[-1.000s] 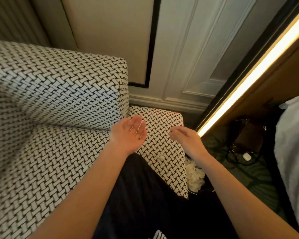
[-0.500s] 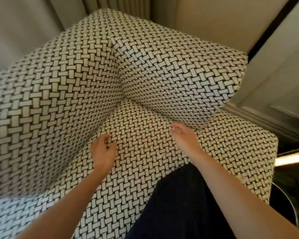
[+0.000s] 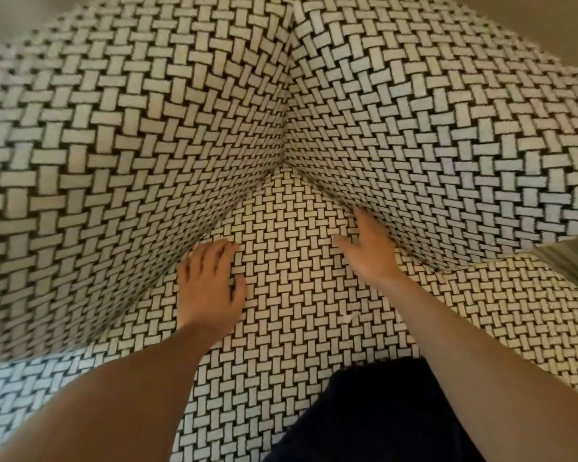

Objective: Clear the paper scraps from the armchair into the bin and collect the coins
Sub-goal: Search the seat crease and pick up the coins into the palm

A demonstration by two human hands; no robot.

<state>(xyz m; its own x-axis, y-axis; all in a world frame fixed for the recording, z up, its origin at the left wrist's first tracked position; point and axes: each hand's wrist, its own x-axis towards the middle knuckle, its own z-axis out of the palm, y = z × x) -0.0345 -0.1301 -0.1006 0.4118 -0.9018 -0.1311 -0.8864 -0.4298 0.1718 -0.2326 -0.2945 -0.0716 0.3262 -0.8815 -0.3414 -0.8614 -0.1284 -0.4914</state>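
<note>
Nearest you: your dark trouser leg (image 3: 374, 415) is up vs the front of the armchair (image 3: 314, 348), prob. so you can lean in over it.

L hand (image 3: 209, 288) comes next, palm down on the seat (image 3: 291, 268) by the seam w/ the left panel (image 3: 97, 195). Its fingers (image 3: 214, 251) are loosely bent, tips on the fabric, nothing seen in them. Reads as a brace or a feel-along posn.

R hand (image 3: 372, 258) is a bit farther in. Fingers (image 3: 364, 218) fairly straight, tips pushed at the seam where the seat meets the right panel (image 3: 447, 155), thumb out to the side, no hold on anything visible. My read: you're probing the gaps, since small stuff slides down there.

Task items: no coins showing on the seat, and no clear paper scraps. One tiny pale fleck (image 3: 349, 316) lies btwn your forearms. Could be a scrap, too small to tell. Bin isn't in view, so can't say what's in it.

Farthest: the back corner (image 3: 282, 168), where both panels & the seat meet. Seams there look tight, anything inside is hidden. Judgement: the open surface is abt done, and what's left, if anything, sits in the seams.
</note>
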